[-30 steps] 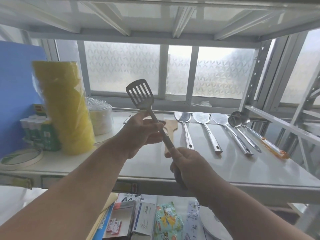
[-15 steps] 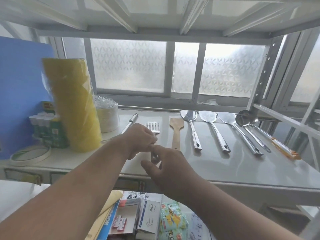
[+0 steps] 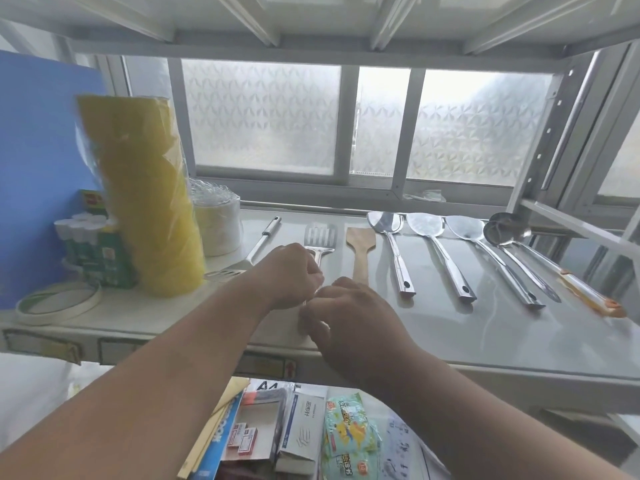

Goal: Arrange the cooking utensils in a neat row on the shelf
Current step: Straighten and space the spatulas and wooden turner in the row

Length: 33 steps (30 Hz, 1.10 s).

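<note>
Seven utensils on the shelf [image 3: 450,344], left hand [image 3: 289,280] and right hand [image 3: 349,323] both pinching the slotted spatula [image 3: 320,242] handle, fingers curled.

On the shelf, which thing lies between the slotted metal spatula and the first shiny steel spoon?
In the head view, a flat wooden spatula lies between the slotted metal spatula and the steel spoon.

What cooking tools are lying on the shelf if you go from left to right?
Slotted turner lying backwards → slotted spatula → wooden spatula → three steel spatulas → ladle
</note>
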Motion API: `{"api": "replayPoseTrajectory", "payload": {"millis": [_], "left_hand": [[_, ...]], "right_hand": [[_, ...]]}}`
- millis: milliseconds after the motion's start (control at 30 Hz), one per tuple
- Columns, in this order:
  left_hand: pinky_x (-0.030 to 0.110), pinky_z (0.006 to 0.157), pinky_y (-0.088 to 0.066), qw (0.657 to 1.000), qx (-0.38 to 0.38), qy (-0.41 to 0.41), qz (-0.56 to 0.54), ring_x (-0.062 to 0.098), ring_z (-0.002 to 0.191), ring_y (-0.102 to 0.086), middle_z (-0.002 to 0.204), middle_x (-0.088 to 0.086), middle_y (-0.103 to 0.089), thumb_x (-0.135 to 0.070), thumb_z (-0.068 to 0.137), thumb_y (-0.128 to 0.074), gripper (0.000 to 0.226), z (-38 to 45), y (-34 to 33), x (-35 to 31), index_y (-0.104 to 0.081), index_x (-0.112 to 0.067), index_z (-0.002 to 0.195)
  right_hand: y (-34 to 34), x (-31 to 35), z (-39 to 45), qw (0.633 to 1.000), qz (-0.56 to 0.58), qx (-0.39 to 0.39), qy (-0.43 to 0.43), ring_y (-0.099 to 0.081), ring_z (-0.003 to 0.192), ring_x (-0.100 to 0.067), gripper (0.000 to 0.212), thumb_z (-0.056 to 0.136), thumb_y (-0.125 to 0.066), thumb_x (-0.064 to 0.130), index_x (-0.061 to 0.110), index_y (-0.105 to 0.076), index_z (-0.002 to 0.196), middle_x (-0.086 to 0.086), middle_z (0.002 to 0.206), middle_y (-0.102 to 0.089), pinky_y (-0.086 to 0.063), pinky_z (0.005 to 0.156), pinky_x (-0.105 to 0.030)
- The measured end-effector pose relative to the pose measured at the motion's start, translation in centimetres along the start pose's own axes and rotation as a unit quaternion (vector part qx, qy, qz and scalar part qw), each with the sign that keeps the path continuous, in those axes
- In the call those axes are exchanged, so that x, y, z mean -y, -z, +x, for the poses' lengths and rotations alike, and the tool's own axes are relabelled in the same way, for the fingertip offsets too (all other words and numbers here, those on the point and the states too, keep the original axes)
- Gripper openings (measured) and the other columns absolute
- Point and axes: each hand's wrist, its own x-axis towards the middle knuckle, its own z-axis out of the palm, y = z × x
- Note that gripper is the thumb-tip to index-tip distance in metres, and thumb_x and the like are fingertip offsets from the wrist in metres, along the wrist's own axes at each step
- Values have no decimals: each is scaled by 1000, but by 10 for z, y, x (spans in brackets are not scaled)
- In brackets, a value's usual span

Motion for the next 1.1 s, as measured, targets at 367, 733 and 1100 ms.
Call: {"api": "replayPoseTrajectory", "payload": {"millis": [367, 733, 1100], "left_hand": [[35, 61, -37, 1000, 22, 0, 17, 21, 66, -40, 66, 1, -46, -26, 101, -57, 36, 47, -9, 4, -51, -19, 66], [35, 83, -40, 999, 7, 11, -48, 16, 86, -46, 94, -10, -53, -38, 103, -57, 14, 90, -28, 14, -53, -35, 90], [38, 127, -31, 999, 21, -4, -28, 13, 149, -44, 159, -9, -53, -41, 110, -47, 47, 83, -27, 23, -56, -31, 154]], "right_hand": [[-10, -9, 16, 998, -41, 12, -34, -52, 101, -21, 34, 95, -43, 36, 25, -75, 93, 8, 89, -73, -46, 92, -43], [-9, -15, 22, 994, -32, 72, -73, -26, 142, -17, 53, 98, -30, 58, 31, -60, 133, 16, 143, -58, -19, 116, -48], [-9, -15, 22, 992, -26, 68, -107, -28, 138, -20, 49, 97, -31, 60, 31, -58, 125, 16, 139, -58, -21, 113, -47]]}}
